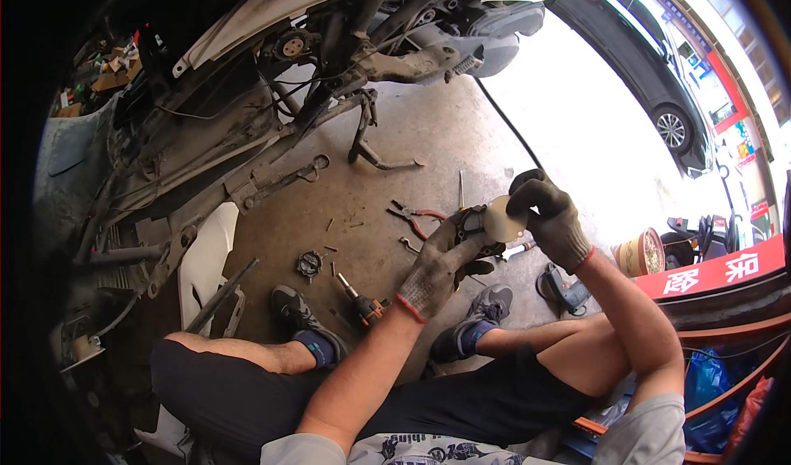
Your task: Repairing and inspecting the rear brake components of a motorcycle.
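Both my hands wear dark-palmed work gloves with red-edged cuffs. My left hand [441, 263] is closed around a dark part [474, 222] whose exact kind I cannot make out. Beside it, a pale, flat round disc [501, 220] is pinched at its right edge by my right hand [554, 218]. The disc partly covers the dark part, and whether the two touch is hard to see. Below on the floor lie red-handled pliers [424, 218], an orange and black power driver [365, 307], a small dark round part [309, 265] and several screws [357, 223].
A partly stripped motor scooter frame [329, 94] spans the top and left. A white panel [206, 259] stands at lower left. Near my right forearm are a grey-green power tool [567, 290], a round tub [641, 253] and a red banner [717, 271]. A dark car [634, 61] is parked outside.
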Motion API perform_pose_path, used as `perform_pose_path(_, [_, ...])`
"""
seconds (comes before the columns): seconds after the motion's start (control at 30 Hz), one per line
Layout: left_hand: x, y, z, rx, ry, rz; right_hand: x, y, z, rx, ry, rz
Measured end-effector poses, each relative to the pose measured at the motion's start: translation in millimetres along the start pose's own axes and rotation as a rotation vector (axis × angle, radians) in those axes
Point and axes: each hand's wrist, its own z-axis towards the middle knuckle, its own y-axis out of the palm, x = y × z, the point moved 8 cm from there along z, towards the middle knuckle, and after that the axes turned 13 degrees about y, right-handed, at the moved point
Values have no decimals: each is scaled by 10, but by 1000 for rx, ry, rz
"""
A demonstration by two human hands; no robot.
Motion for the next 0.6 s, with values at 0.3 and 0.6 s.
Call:
perform_pose_path(0.3, [8, -109, 22, 135, 65, 94, 40, 177, 15, -20, 4, -57])
perform_pose_path(0.6, [-82, -314, 47, 239, 83, 114, 278, 187, 14, -45, 295, 29])
